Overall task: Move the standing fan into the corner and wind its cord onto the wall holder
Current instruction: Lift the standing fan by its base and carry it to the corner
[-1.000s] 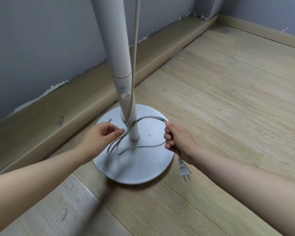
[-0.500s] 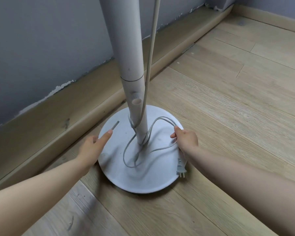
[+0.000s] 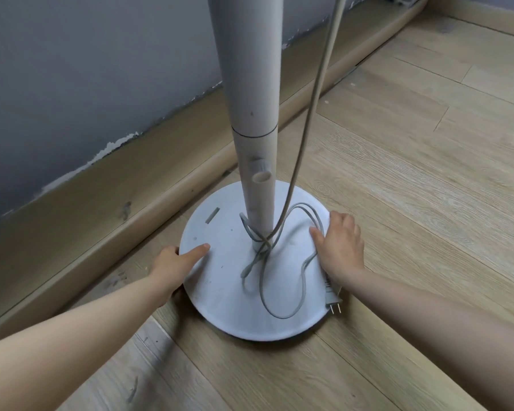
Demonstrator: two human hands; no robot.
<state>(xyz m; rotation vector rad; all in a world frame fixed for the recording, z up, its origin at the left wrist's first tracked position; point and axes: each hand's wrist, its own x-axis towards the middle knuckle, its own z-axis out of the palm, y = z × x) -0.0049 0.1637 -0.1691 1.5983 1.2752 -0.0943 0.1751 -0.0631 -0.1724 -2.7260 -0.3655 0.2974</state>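
Note:
The standing fan's white pole [image 3: 250,84] rises from a round white base [image 3: 226,280] on the wooden floor. A thin grey cord [image 3: 303,268] lies in loose loops on the base, knotted around the foot of the pole. Its plug [image 3: 333,301] hangs over the base's right rim. A thicker beige cord [image 3: 318,93] comes down from above to the pole's foot. My left hand [image 3: 172,262] holds the left rim, thumb lying on top. My right hand [image 3: 341,244] grips the right rim, thumb on top, over a stretch of the grey cord.
A wooden baseboard [image 3: 101,203] runs along the grey wall just left of the base. The room's corner [image 3: 410,0] is at the top right. Open plank floor [image 3: 428,173] stretches to the right and ahead.
Both hands have let go of the grey cord, which dropped into loops on the base. They then moved outward to the base's left and right rims.

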